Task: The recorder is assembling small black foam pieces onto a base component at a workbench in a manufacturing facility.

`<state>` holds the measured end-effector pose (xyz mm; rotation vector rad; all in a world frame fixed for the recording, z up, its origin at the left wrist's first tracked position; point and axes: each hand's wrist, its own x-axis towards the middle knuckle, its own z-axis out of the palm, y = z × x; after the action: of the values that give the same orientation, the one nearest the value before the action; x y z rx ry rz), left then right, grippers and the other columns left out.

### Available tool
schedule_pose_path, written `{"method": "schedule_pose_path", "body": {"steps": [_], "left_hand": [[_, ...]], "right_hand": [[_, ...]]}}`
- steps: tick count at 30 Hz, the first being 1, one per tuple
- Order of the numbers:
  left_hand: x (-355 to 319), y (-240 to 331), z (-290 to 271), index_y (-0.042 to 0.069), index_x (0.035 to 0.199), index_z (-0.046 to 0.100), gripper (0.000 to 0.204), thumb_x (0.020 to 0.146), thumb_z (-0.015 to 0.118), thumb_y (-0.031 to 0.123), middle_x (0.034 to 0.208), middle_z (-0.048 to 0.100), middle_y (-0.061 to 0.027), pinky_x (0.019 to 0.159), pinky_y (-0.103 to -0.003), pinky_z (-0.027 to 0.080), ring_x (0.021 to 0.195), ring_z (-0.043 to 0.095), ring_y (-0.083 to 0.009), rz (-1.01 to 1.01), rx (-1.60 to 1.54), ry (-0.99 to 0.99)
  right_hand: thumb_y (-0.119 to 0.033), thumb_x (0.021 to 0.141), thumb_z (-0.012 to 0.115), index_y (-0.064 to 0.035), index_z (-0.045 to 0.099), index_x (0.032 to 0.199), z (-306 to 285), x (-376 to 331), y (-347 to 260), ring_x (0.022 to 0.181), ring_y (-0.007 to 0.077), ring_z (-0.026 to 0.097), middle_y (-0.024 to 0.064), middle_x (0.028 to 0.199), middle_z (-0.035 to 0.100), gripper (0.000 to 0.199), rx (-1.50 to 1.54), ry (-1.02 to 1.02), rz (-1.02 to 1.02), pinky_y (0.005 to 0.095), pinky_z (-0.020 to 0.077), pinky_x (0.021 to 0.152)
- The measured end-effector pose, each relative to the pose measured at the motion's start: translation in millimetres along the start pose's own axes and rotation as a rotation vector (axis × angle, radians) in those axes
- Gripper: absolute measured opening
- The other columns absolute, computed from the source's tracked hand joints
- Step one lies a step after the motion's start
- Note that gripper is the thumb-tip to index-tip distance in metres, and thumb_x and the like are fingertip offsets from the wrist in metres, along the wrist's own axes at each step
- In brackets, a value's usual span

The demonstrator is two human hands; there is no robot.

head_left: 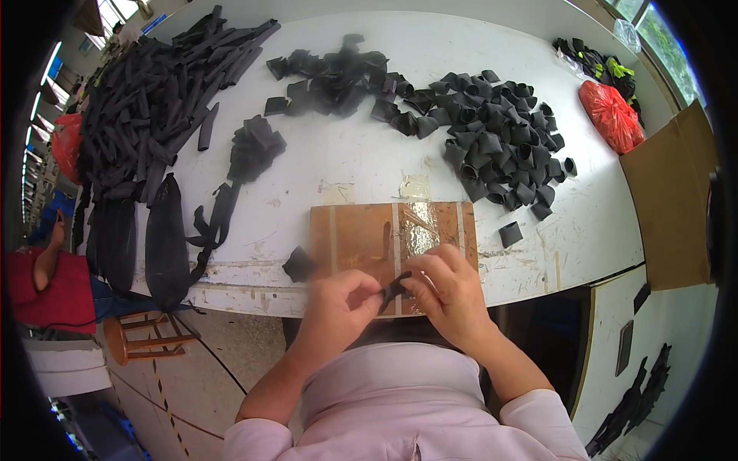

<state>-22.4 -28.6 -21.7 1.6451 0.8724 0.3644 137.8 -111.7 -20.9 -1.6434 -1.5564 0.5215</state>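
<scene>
Above the near edge of a brown wooden board (354, 234), both hands pinch a small black fabric piece (394, 289) between thumbs and fingers. My left hand (338, 307) grips its left end, and my right hand (453, 300) has the right end. A shiny wet-looking strip (420, 230) runs down the board, beyond my right hand. Pale lines cross the board from far to near. Just left of the board lies a single black fabric piece (298, 264). One more black loop (510, 233) rests to the board's right.
Black fabric loops (503, 138) are heaped at the far right, and flatter black pieces (334, 83) lie far centre. Long black strips (146, 100) cover the table's left. A red plastic bag (611, 117) and cardboard (673, 200) stand right. A stool (146, 338) and a person in red are left.
</scene>
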Motion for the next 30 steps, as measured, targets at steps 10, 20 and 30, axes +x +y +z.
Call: {"method": "schedule_pose_path", "body": {"steps": [10,20,30], "left_hand": [[-4,-7,44,-0.002,0.079,0.056,0.005,0.077,0.058,-0.007,0.068,0.058,-0.0031,0.049,-0.019,0.045,0.056,0.056,-0.0079,0.465,0.346,0.584],[1,6,9,-0.002,0.092,0.052,0.018,0.075,0.050,-0.007,0.072,0.057,-0.0062,0.035,-0.016,0.027,0.039,0.033,-0.0013,-0.120,-1.440,-0.107],[12,39,3,-0.007,0.095,0.049,0.017,0.082,0.040,-0.001,0.084,0.058,-0.0184,0.030,-0.017,0.028,0.032,0.040,-0.0048,0.060,-1.518,-0.040]], "right_hand": [[0.001,0.069,0.065,-0.0013,0.059,0.080,37,-4,-7,0.053,0.0112,0.050,0.0054,0.067,0.052,0.012,0.188,0.360,0.012,0.0231,0.0398,0.046],[0.002,0.073,0.060,-0.0001,0.058,0.077,26,10,-7,0.050,0.0111,0.046,0.0012,0.067,0.051,0.005,0.922,0.198,0.357,0.0218,0.0378,0.045],[-0.029,0.086,0.054,-0.0030,0.052,0.076,-23,30,-33,0.067,0.0064,0.043,-0.0005,0.071,0.050,0.028,1.056,-0.148,0.307,0.0197,0.0353,0.059]]}}
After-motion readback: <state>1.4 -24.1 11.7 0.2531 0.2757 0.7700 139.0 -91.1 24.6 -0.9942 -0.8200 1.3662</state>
